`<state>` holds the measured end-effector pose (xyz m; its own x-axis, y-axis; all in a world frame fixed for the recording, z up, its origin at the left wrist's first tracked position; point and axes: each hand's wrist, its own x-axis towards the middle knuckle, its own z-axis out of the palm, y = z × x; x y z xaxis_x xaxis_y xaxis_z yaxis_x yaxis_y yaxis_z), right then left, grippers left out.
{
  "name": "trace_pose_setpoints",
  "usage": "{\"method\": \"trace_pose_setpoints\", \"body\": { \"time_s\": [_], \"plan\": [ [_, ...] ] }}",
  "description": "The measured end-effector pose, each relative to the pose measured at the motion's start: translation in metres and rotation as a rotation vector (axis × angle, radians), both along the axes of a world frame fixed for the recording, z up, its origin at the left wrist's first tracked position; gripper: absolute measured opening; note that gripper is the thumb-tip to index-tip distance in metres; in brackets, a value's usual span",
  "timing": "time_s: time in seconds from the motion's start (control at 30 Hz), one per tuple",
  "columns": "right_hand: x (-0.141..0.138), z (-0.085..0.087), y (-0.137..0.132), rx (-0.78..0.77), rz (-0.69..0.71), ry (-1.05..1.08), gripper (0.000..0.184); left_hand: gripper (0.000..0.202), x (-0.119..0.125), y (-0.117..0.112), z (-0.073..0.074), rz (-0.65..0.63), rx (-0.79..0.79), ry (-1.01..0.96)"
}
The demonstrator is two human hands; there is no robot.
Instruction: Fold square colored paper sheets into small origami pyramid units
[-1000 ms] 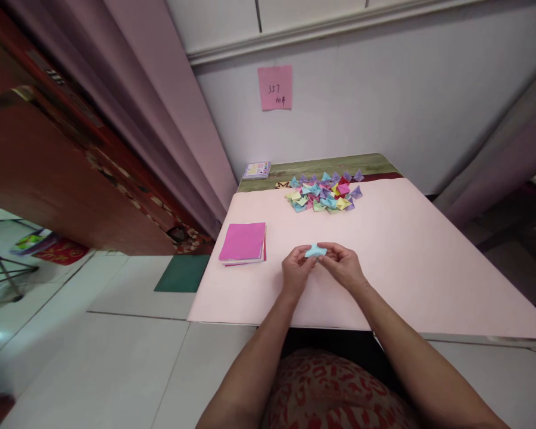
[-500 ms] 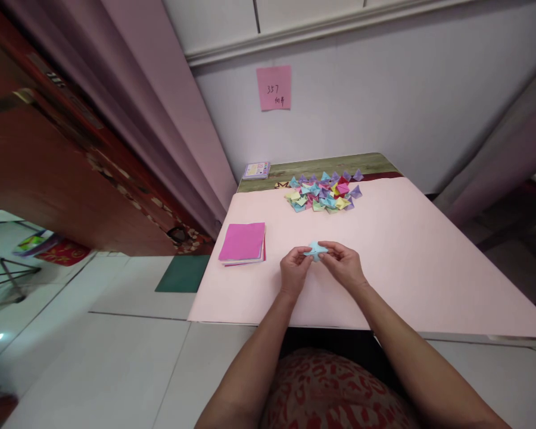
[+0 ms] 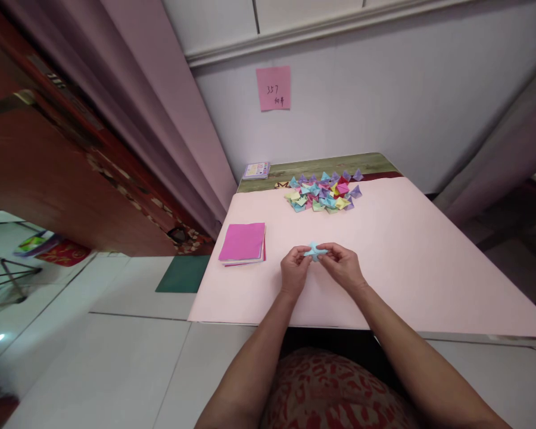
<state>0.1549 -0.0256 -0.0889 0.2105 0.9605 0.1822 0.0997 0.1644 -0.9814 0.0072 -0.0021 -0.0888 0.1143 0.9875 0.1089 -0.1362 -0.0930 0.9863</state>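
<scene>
Between my two hands is a small light-blue folded paper piece, an origami shape with several points, held just above the pink table cover. My left hand pinches its left point between thumb and fingers. On the other side, my right hand grips the right point the same way. Beyond the hands lies a heap of folded paper pieces in blue, purple, yellow, green and pink. A stack of square paper sheets, magenta on top, sits left of my left hand.
The pink cover spreads over the table up to its front edge. Small printed cards lie at the far left corner. A pink note is stuck to the wall behind. A reddish door and a curtain stand at the left.
The blue paper piece has flattened slightly, its side points now narrower and more drawn out between my fingers. My right hand has shifted a touch to the left. The rest is unchanged.
</scene>
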Motion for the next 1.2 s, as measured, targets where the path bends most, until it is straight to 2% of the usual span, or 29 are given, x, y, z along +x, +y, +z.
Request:
{"method": "trace_pose_setpoints", "body": {
  "time_s": [0.17, 0.43, 0.63, 0.9, 1.03, 1.2],
  "plan": [
    [0.001, -0.004, 0.0, -0.014, -0.082, -0.098, 0.035, 0.021, 0.0, -0.003, 0.004, 0.038, 0.059, 0.102],
    [0.002, -0.005, 0.001, 0.04, -0.127, -0.196, 0.025, 0.017, 0.0, -0.003, 0.005, 0.079, 0.1, 0.201],
    [0.003, -0.005, 0.002, 0.018, -0.127, -0.192, 0.021, 0.007, 0.001, -0.002, 0.003, 0.078, 0.082, 0.131],
    [0.001, -0.004, 0.001, 0.052, -0.04, -0.175, 0.022, 0.019, -0.002, 0.003, -0.002, 0.047, 0.041, 0.027],
    [0.001, -0.002, 0.0, 0.074, -0.075, -0.29, 0.024, 0.019, -0.002, 0.0, 0.0, 0.061, 0.104, 0.137],
    [0.002, 0.0, -0.002, 0.101, -0.174, -0.574, 0.021, 0.018, 0.0, -0.007, 0.006, 0.154, 0.307, 0.404]
  ]
}}
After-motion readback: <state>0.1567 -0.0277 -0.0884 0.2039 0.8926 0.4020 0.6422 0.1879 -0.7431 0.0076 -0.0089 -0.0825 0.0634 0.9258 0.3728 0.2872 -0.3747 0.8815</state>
